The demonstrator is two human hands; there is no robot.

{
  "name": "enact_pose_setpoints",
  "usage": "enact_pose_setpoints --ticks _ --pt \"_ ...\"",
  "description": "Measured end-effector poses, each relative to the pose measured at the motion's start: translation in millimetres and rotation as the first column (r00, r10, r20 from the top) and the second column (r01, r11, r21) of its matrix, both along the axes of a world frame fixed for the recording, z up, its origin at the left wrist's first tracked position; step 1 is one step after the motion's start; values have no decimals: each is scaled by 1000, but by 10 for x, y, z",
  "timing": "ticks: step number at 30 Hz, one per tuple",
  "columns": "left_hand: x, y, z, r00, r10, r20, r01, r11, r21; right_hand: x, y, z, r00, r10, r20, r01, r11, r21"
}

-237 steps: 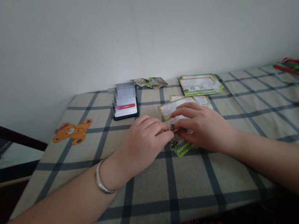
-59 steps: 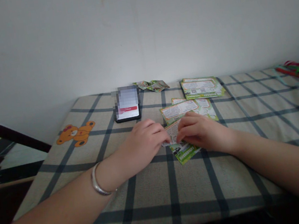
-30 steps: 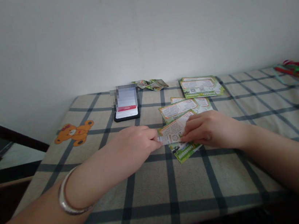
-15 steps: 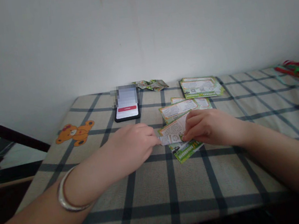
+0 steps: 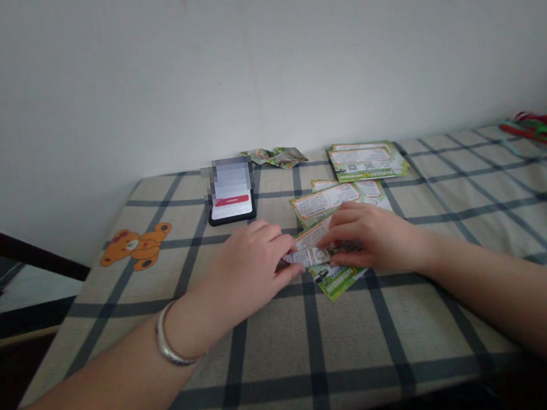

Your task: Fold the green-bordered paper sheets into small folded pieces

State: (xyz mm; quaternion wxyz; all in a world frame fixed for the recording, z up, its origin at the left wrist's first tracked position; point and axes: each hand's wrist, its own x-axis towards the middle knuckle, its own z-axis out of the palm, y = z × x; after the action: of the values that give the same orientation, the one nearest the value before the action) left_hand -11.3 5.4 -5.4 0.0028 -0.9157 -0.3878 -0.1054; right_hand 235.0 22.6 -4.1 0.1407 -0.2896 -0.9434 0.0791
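Observation:
My left hand [image 5: 256, 264], with a silver bangle on the wrist, pinches the left end of a narrow folded paper strip [image 5: 312, 256] printed with small text. The strip's other end is between the thumb and fingers of my right hand [image 5: 378, 237]. Directly beneath it lies a green and white printed leaflet [image 5: 345, 281], partly covered by both hands. Just behind, more leaflets [image 5: 326, 201] overlap each other on the tablecloth.
A black-edged phone [image 5: 234, 211] lies left of the leaflets. Folded paper pieces [image 5: 287, 157] and a leaflet stack [image 5: 363, 173] rest near the wall. A bear picture [image 5: 135, 248] is at left, red and green items [image 5: 546, 132] far right, on the checked tablecloth [image 5: 283, 358].
My left hand has shifted slightly right and closer to my right hand, its thumb now showing below the strip. The fingers of my right hand have spread a little around their end.

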Motion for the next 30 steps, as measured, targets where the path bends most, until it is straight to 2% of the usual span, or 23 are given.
enact_pose_setpoints --ticks 8,15,26,30 --pt "57 -40 -20 997 -6 76 5 1000 17 -66 -41 -6 998 -69 -10 69 997 39" --pt "55 -44 -50 982 -29 185 19 998 55 -111 -84 -7 993 -97 -64 98 995 21" --pt "52 -20 -48 989 -21 148 10 997 76 -147 -119 4 987 -27 -158 49 989 139" --pt "53 -21 -27 986 -40 162 21 993 120 -167 -159 -12 977 -59 -206 92 984 153"
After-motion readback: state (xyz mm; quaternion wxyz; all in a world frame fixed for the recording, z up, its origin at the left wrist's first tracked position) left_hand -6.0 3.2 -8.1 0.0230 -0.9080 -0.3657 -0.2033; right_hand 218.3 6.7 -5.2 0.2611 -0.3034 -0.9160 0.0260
